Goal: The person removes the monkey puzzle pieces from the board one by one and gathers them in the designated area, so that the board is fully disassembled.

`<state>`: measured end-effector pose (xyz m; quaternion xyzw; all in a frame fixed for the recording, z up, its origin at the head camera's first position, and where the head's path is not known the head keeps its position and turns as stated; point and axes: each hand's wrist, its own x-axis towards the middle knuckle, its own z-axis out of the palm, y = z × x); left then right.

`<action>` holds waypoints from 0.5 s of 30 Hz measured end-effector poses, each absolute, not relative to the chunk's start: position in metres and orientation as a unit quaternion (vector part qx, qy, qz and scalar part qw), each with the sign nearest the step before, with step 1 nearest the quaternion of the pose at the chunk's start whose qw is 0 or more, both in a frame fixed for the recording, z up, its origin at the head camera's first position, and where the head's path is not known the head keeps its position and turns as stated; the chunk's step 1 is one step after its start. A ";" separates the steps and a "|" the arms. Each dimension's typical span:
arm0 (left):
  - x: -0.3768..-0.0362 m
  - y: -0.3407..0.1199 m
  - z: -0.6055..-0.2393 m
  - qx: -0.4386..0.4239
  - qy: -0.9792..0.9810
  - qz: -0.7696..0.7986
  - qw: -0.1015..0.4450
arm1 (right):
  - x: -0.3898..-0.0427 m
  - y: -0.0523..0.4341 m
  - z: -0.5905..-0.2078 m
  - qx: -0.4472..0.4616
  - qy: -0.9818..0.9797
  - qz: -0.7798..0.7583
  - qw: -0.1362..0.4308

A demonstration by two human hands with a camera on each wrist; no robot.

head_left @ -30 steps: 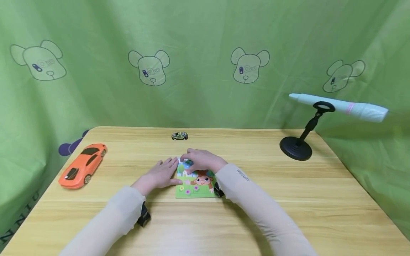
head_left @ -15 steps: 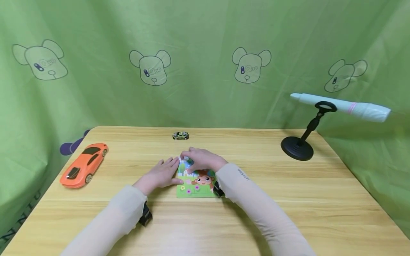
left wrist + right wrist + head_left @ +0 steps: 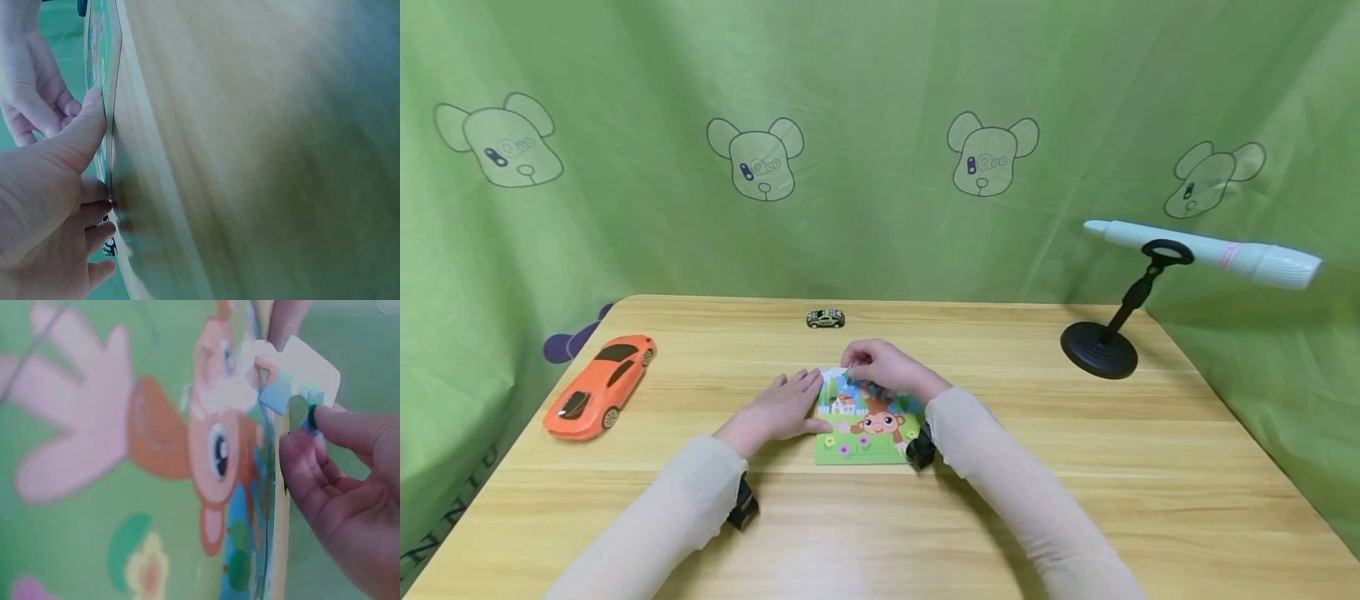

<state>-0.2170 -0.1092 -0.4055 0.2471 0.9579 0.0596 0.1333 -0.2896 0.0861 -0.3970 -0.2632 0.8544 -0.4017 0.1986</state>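
A jigsaw puzzle board with a cartoon monkey lies flat mid-table. My left hand rests along its left side, fingers extended at the upper left corner and thumb over the picture. In the left wrist view that thumb presses on the board's face near its edge. My right hand is over the board's upper edge. Between thumb and fingertips it pinches a puzzle piece, blue and green with a pale corner. The piece is tilted up from the board in the right wrist view.
Behind the board stands a small toy car. A large orange toy car is at the table's left. At the back right, a black stand bears a light blue toy microphone. A green curtain hangs behind the table.
My right hand has shifted right and slightly back from the upper left corner, uncovering the house picture. A puzzle piece now shows tilted in its fingertips. My left hand stays in place.
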 end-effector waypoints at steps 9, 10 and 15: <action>-0.218 -0.109 -0.408 0.244 0.959 0.055 0.132 | -0.287 0.123 -0.380 -0.224 0.809 -0.501 0.214; -0.217 -0.109 -0.408 0.244 0.959 0.054 0.131 | -0.286 0.129 -0.378 -0.221 0.810 -0.501 0.211; -0.216 -0.109 -0.408 0.241 0.960 0.055 0.134 | -0.282 0.161 -0.372 -0.215 0.826 -0.484 0.191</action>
